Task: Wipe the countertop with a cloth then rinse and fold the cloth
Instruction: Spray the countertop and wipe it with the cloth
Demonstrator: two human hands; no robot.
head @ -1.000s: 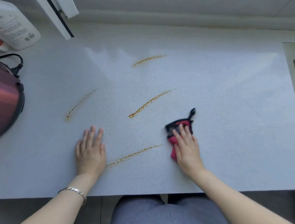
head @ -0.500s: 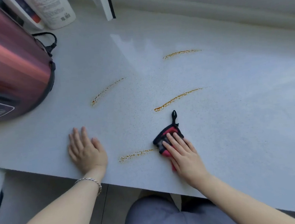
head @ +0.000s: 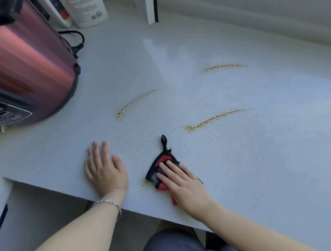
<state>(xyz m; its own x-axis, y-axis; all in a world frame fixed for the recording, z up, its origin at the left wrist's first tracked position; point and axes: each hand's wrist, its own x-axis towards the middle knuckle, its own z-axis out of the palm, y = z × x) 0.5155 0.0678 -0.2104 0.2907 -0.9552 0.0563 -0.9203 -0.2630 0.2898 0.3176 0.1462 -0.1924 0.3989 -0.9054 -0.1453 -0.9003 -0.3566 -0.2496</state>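
Nearest me, the right hand (head: 183, 185) is lying flat over the cloth (head: 161, 161). Its grip is spread apart, with straight fingers pressing the fabric onto the tabletop (head: 263, 167) rather than clutching it. The cloth is sitting close to the tabletop's front edge, and its black hanging loop (head: 163, 143) is pointing away from the person. Just left of the cloth a small orange smear (head: 144, 184) is showing. Further left of the cloth the left hand (head: 105, 171) is resting palm-down, its grip also apart and holding nothing.

To my eye the trouble is starting here. With only flat fingers on it, the cloth is risking bunching up or sliding out from under the palm. This near the edge, a stroke pulled toward the body could be dragging residue over the lip. A leftward sweep could be pushing that smear against the resting hand.

Beyond the cloth three orange streaks are waiting. One (head: 213, 119) is lying just beyond it to the right, one (head: 133, 104) beyond it to the left, and one (head: 224, 67) far beyond. An already soiled cloth may be spreading them rather than lifting them, and the loose loop could be trailing through the nearest.

Far left of the cloth a cooker (head: 23, 63) is standing with its cord (head: 76, 41) looping out, so a wide pass at the left streak could be driving wet mess under it.
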